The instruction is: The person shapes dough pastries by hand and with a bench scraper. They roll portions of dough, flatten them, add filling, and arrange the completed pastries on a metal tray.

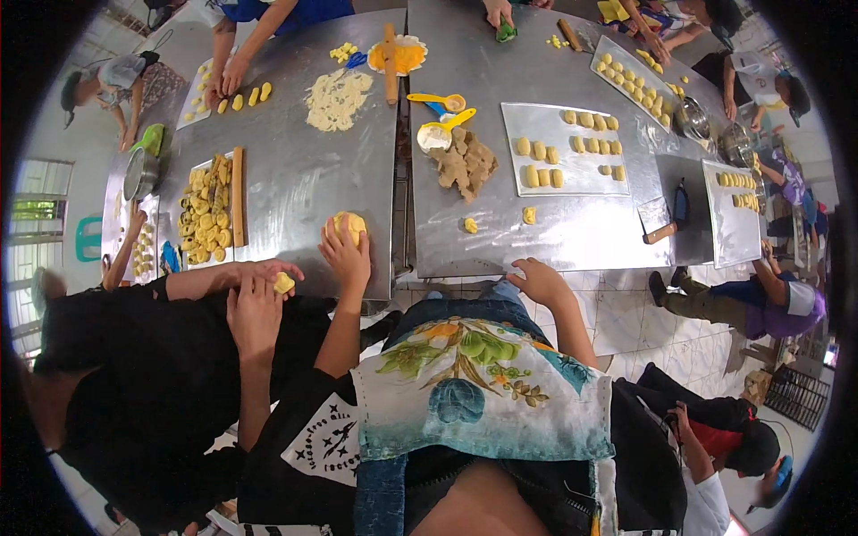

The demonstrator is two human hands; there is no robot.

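My left hand (347, 253) is spread over a large lump of yellow dough (356, 229) near the front edge of the left steel table (288, 201). The fingers curve around the side of that lump. My right hand (536, 280) hangs at the front edge of the right steel table (590, 234), holding nothing, its fingers apart. Beyond it lie two small yellow dough pieces, one on the left (470, 226) and one on the right (529, 215). Farther back sits a crumpled brown mass (467, 164), beside a yellow scoop (439, 136) of white powder.
At my left, a co-worker's hands (258, 295) hold a small dough piece (284, 283). A pile of yellow pieces (204, 221) lies by a wooden rolling pin (238, 197). Trays (523, 184) carry rows of dough pieces. A wood-handled scraper (660, 233) lies right. A gap (402, 167) separates the tables.
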